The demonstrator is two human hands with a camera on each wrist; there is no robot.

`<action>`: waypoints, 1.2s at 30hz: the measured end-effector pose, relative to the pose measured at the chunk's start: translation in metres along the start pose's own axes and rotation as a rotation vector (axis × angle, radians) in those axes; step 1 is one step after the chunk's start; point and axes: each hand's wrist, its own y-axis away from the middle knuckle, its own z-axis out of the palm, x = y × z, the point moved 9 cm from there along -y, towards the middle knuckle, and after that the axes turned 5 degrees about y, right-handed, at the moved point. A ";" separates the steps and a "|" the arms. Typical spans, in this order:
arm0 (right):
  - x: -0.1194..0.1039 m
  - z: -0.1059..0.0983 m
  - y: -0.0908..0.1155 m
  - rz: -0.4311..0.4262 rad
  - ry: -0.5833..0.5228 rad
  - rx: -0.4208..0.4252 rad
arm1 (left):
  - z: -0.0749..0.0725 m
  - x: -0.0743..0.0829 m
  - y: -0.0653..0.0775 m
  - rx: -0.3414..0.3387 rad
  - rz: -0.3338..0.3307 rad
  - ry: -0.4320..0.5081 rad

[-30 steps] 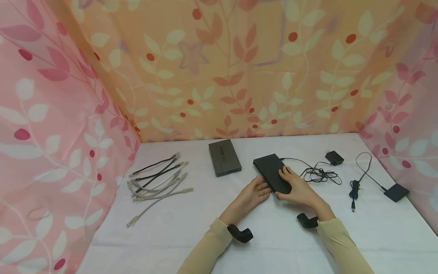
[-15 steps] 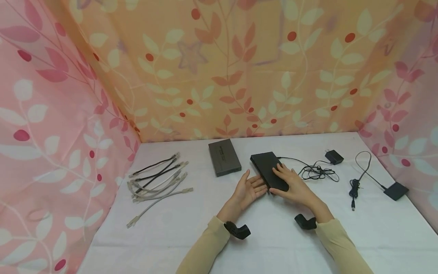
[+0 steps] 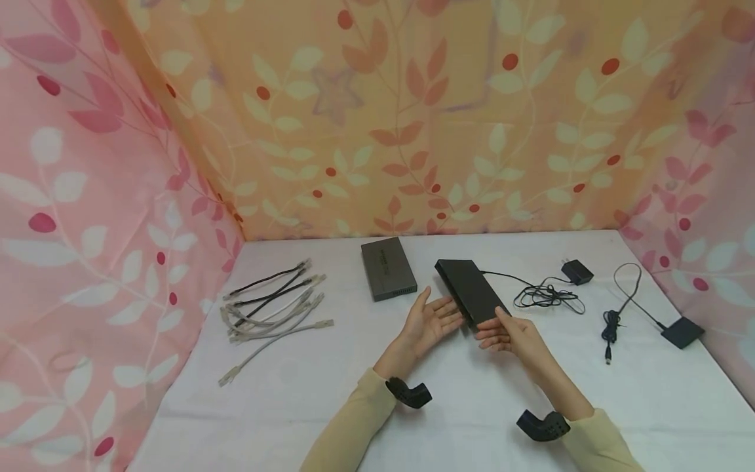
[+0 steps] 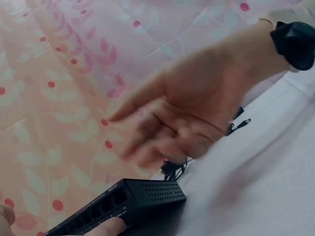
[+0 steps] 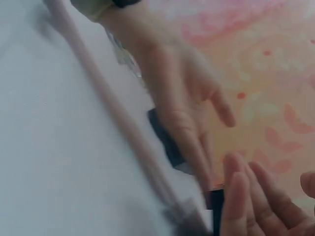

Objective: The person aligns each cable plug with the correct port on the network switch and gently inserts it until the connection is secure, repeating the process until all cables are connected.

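Blk box (image 3: pixel 470 288), wht tbl (image 3: pixel 265 419), flwr drapes (image 3: pixel 531 144)

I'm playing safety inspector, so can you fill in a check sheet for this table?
Surface: white cloth, lightly creased.
Job's things: black box, ports along one edge.
Clutter: grey box, left of the black one; adapter and second adapter, both on the right.
Left hand: palm up, fingers at the black box's edge.
Right hand: by its near end; touching unclear.
Cables: black and pale cables heaped left; tangled cord and tied cord right.
Surroundings: floral curtains, pink and orange.
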 end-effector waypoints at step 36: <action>0.037 0.022 -0.052 0.183 -1.298 -0.027 | -0.004 0.007 -0.002 -0.008 0.019 -0.051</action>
